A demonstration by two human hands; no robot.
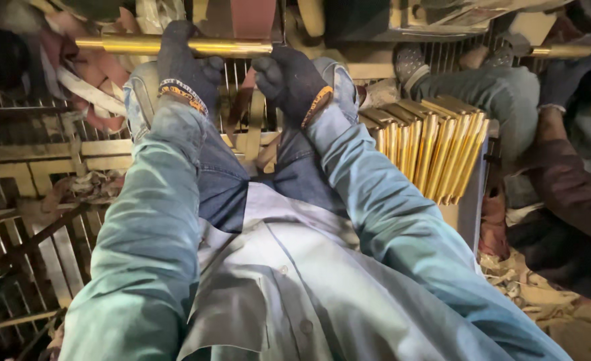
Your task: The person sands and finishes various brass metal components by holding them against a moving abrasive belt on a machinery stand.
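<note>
I see both gloved hands, left hand (187, 70) and right hand (290, 81), each grip closed around one brass rod (228, 46); stacked brass rods (436, 150) lie beside my right arm.

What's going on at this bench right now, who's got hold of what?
A seated person in dark work gloves grips a long brass-coloured rod with both hands: left hand near its middle, right hand at its right end, holding it level against a belt above. A stack of similar rods lies to the right. Another person's gloved hand holds a second rod nearby.
</note>
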